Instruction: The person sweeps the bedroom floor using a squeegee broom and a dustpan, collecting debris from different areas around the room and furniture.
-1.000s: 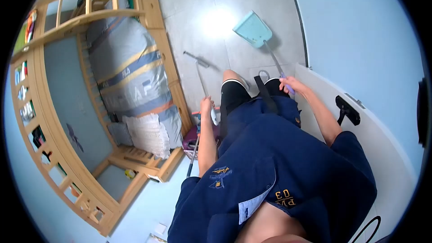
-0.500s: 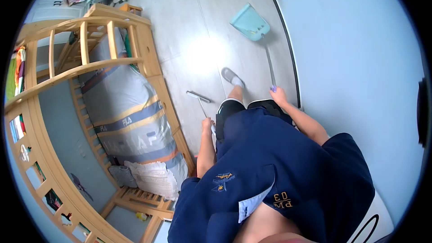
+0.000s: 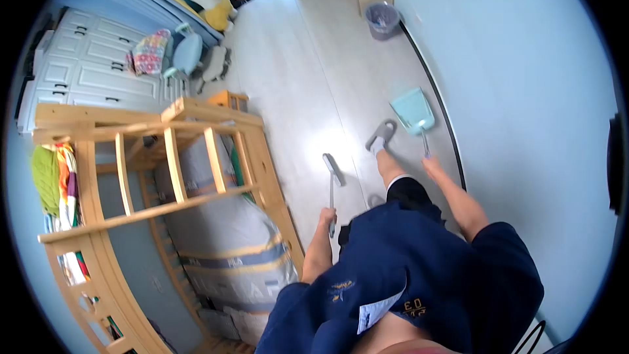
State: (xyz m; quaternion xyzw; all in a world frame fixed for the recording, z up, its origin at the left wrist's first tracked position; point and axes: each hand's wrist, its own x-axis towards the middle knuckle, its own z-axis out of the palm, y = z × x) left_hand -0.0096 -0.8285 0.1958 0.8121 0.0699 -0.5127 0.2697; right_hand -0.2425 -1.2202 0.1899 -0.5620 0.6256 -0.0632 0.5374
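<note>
My left hand (image 3: 327, 217) is closed around the grey handle of a small broom (image 3: 331, 190). Its narrow, pale head hangs in front of me over the floor, left of my feet; I cannot tell whether it touches. On the other side, my right hand (image 3: 432, 166) grips the purple end of a dustpan's handle. The light turquoise dustpan (image 3: 413, 113) is out ahead near the wall, its wide mouth facing away from me. A grey slipper (image 3: 381, 134) on my forward foot is between the two tools.
A wooden bunk bed (image 3: 278, 190) with bedding runs along my left. The blue wall (image 3: 511, 92) is close on my right. Farther ahead are a grey waste bin (image 3: 382, 21), a plush toy (image 3: 208, 0), a blue chair (image 3: 187, 54) and white cabinets (image 3: 98, 59).
I have stepped forward along the room, and the waste bin and plush toy have come into view. The broom head has swung round, and the dustpan is nearer to my feet.
</note>
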